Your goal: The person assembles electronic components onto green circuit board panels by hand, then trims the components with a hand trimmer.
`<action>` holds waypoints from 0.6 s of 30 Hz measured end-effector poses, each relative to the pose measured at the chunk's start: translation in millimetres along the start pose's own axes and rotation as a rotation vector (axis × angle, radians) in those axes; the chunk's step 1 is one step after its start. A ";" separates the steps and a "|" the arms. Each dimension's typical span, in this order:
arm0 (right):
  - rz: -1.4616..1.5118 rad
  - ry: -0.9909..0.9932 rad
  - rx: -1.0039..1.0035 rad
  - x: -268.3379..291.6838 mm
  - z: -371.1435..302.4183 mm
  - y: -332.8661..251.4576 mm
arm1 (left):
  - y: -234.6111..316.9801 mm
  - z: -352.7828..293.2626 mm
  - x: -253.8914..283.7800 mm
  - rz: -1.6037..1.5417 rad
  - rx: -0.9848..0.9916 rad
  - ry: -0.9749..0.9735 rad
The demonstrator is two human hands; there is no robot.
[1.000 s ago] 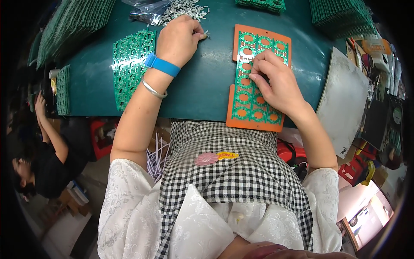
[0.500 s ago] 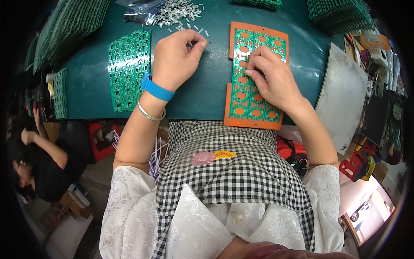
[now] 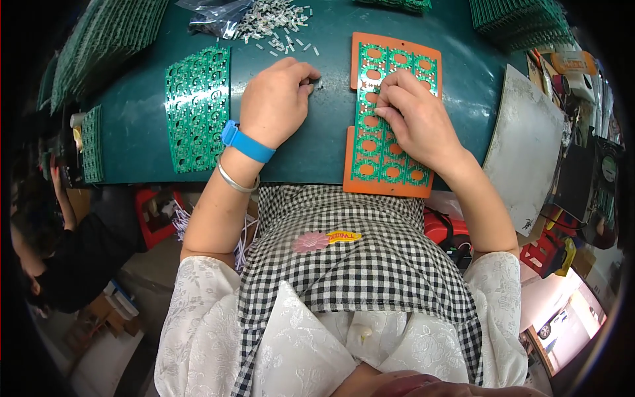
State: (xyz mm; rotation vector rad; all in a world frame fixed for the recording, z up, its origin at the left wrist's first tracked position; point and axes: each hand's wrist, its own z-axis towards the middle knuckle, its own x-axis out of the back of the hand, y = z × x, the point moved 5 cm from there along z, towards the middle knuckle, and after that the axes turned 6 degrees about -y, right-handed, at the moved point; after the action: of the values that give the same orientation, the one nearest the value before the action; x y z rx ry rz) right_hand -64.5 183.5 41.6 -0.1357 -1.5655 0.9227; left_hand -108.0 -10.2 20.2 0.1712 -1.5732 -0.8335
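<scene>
My left hand (image 3: 274, 102), with a blue band (image 3: 248, 142) and a bangle at the wrist, hovers over the table between two circuit board panels. Its thumb and forefinger are pinched, and a tiny dark piece seems to show at the tips, too small to name. My right hand (image 3: 423, 122) is over the green circuit board panel (image 3: 368, 147) with rows of round cut-outs, which lies on an orange fixture plate (image 3: 349, 159). Thumb and fingers meet above the panel's left column; anything between them is hidden. Beyond my left hand lies a pile of small white-silver parts (image 3: 268, 23).
Another green panel (image 3: 198, 109) lies left of my left hand. Tall stacks of green boards (image 3: 109, 49) stand far left, with more boards (image 3: 522, 23) far right. A plastic bag (image 3: 218, 16) sits beside the pile. A grey board (image 3: 526, 149) lies right; a person (image 3: 92, 245) is at left.
My left hand has come slightly nearer to me, away from the pile of small parts. My right hand has barely shifted. The person at left has moved an arm.
</scene>
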 end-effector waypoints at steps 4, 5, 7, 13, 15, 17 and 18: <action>-0.057 0.033 0.017 -4.1 -0.5 -1.8 | -1.7 1.7 -3.9 -0.011 0.024 -0.043; -0.056 0.034 0.017 -4.5 -0.6 -2.6 | -2.5 1.4 -6.0 -0.010 0.024 -0.043; -0.134 0.039 0.055 -5.7 -1.3 -6.0 | -1.6 0.2 -8.4 0.027 -0.032 0.004; -0.090 0.041 0.024 -7.5 -1.2 0.2 | 1.2 -2.0 -4.9 -0.004 -0.121 0.003; -0.073 0.030 0.034 -5.1 -1.4 0.0 | 1.9 -1.6 -4.7 0.010 -0.134 -0.004; -0.059 0.022 0.042 -2.6 -0.5 1.0 | 3.7 0.2 -3.0 0.023 -0.151 -0.011; -0.051 0.010 0.034 -2.4 -0.2 2.0 | 3.6 0.7 -2.2 0.025 -0.131 -0.032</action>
State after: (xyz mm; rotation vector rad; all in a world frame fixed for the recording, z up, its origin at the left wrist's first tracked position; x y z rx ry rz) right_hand -64.6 183.6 38.4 -0.0759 -1.5363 0.9074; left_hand -106.9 -6.0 20.6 0.0440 -1.5417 -0.9200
